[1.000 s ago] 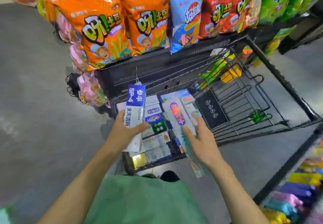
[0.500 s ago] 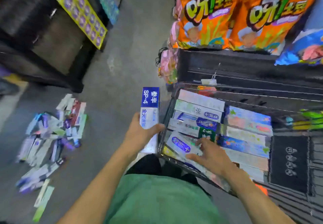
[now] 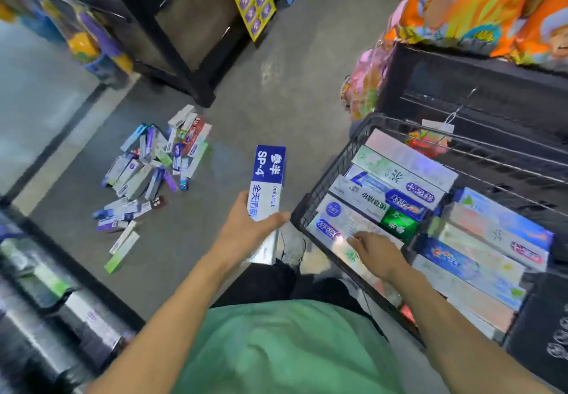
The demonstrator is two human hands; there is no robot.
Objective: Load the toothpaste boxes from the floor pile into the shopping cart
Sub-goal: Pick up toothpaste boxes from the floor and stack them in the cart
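My left hand [image 3: 246, 230] grips a blue and white toothpaste box [image 3: 268, 178] marked SP-4, held upright just left of the black wire shopping cart [image 3: 325, 175]. My right hand [image 3: 373, 252] lies inside the cart with its fingers spread flat on a silvery toothpaste box [image 3: 341, 227] at the cart's near left corner. Several toothpaste boxes [image 3: 461, 227] lie side by side in rows in the cart. A loose pile of toothpaste boxes [image 3: 150, 172] is scattered on the grey floor to the left.
Black shelving [image 3: 172, 40] stands behind the pile, and a low shelf [image 3: 46, 286] of goods runs along the near left. Orange snack bags [image 3: 479, 6] and a dark rack [image 3: 461, 86] rise behind the cart. Grey floor [image 3: 276, 92] separates pile and cart.
The view has swung left, bringing the floor pile into sight. My right hand lowered its box into the cart and now lies flat on it. My left hand kept the SP-4 box.
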